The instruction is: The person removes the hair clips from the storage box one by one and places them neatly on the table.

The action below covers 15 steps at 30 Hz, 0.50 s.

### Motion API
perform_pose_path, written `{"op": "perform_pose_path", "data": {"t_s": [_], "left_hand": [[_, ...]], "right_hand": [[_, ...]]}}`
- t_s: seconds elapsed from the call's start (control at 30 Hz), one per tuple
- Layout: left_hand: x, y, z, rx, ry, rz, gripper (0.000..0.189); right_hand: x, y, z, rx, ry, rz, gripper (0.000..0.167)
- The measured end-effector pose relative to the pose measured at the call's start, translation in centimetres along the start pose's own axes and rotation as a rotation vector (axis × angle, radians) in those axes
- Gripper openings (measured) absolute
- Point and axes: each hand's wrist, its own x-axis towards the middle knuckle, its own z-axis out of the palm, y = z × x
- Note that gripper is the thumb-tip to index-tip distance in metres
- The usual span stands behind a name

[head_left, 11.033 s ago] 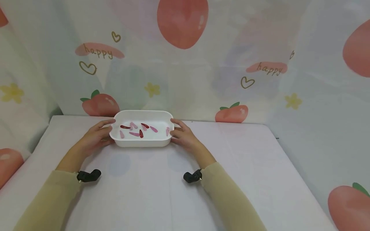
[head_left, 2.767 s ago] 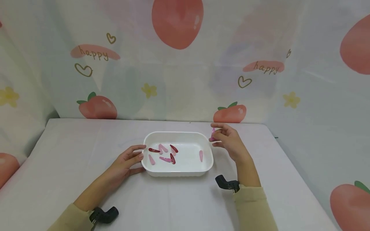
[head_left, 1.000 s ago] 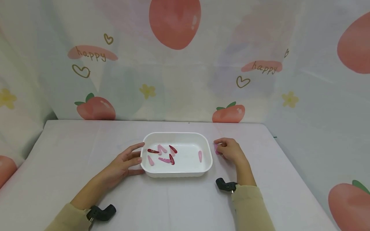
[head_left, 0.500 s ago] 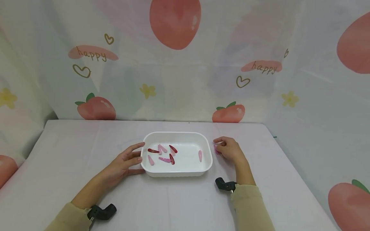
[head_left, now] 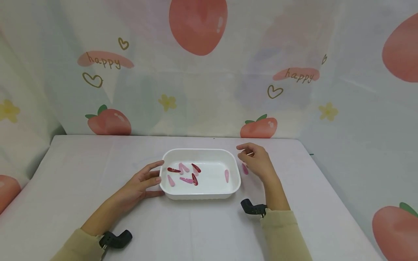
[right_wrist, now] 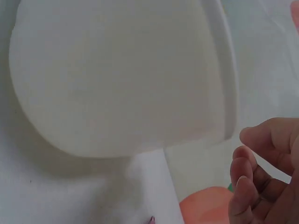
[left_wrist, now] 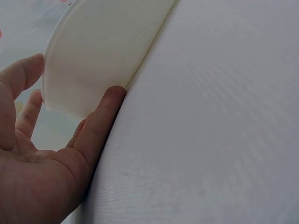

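Observation:
A white tray [head_left: 209, 195] sits on the table with several snap hair clips in it, among them a red hair clip [head_left: 195, 179] and a light pink hair clip [head_left: 226, 176]. My left hand [head_left: 138, 186] touches the tray's left end with spread, fairly straight fingers; in the left wrist view one fingertip [left_wrist: 114, 93] rests low against the tray wall. Just past the tray's right end, a pink hair clip [head_left: 245, 169] lies on the table. Above and beside it hovers my right hand [head_left: 258, 161], fingers loosely bent, holding nothing.
The white-covered table [head_left: 209, 232] meets a fruit-patterned backdrop [head_left: 209, 90] close behind the tray. Black wrist cameras [head_left: 115, 240] stick out from both wrists, the right one low beside the tray's near right corner.
My right hand has let go of the pink hair clip, which now lies on the table, and has risen up and slightly left. The left hand and tray have stayed in place.

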Motion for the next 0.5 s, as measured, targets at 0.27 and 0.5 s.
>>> {"op": "perform_pose_path", "data": {"t_s": [0.27,0.5], "left_hand": [[0.0,0.0,0.1,-0.002,0.006,-0.001,0.06],[-0.2,0.1,0.2,0.008,0.008,0.002,0.061]], "right_hand": [[-1.0,-2.7,0.6,0.131,-0.045,-0.044,0.028],[-1.6,-4.1,2.6,0.173,-0.118,-0.12,0.028]]}}
